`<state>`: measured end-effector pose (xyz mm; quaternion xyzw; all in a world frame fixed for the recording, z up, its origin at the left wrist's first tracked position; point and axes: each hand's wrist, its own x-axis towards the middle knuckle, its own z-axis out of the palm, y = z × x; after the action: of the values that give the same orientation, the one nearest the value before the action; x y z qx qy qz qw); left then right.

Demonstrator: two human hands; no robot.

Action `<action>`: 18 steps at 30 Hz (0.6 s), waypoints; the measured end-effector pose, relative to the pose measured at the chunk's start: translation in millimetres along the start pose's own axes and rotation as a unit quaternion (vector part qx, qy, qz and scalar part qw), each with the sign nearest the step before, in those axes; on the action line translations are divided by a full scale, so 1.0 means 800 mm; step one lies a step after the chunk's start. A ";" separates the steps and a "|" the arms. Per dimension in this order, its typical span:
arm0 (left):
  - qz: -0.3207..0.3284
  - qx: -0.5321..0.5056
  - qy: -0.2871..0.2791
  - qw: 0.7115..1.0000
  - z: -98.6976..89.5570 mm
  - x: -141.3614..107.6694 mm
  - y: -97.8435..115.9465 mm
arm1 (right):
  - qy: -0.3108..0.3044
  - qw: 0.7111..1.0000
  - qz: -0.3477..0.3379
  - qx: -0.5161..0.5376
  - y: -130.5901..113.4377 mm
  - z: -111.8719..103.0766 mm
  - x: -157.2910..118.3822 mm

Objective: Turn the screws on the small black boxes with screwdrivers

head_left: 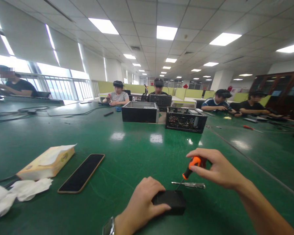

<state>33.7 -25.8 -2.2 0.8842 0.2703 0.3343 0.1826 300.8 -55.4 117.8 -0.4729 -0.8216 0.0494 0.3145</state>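
A small black box (175, 203) lies on the green table, and my left hand (147, 200) grips its left end between thumb and fingers. My right hand (214, 166) is closed around the orange and black handle of a screwdriver (191, 167). The screwdriver is tilted, and its thin shaft runs down to the top of the black box near the far edge. Just behind the box lies a second screwdriver with a clear handle (192, 185), touched by neither hand.
On the left are a phone (82, 173), a tissue pack (49, 161) and crumpled tissues (22, 192). Two computer cases (140, 112) (185, 120) stand farther back. An orange screwdriver (252, 128) lies at the right. Cables (31, 112) cross the far left. Several people sit around the table.
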 end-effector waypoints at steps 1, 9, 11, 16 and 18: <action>0.006 0.006 0.000 1.000 0.000 0.000 0.000 | 0.002 1.000 0.003 -0.007 0.000 0.000 0.000; 0.042 0.014 0.016 0.999 -0.001 0.001 -0.001 | -0.003 1.000 -0.009 0.016 -0.002 0.000 0.000; 0.050 0.019 0.021 0.998 0.000 0.001 -0.002 | 0.001 1.000 -0.002 0.000 -0.002 0.001 0.000; 0.060 0.066 0.017 0.996 0.002 0.002 -0.002 | -0.001 1.000 0.006 -0.017 0.000 0.003 0.001; 0.057 0.062 0.016 0.996 0.003 0.002 -0.002 | 0.002 1.000 0.001 -0.014 0.000 0.004 0.002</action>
<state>35.6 -24.4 -3.8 0.9025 0.2427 0.3403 0.1036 298.9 -53.6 116.1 -0.4785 -0.8211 0.0375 0.3090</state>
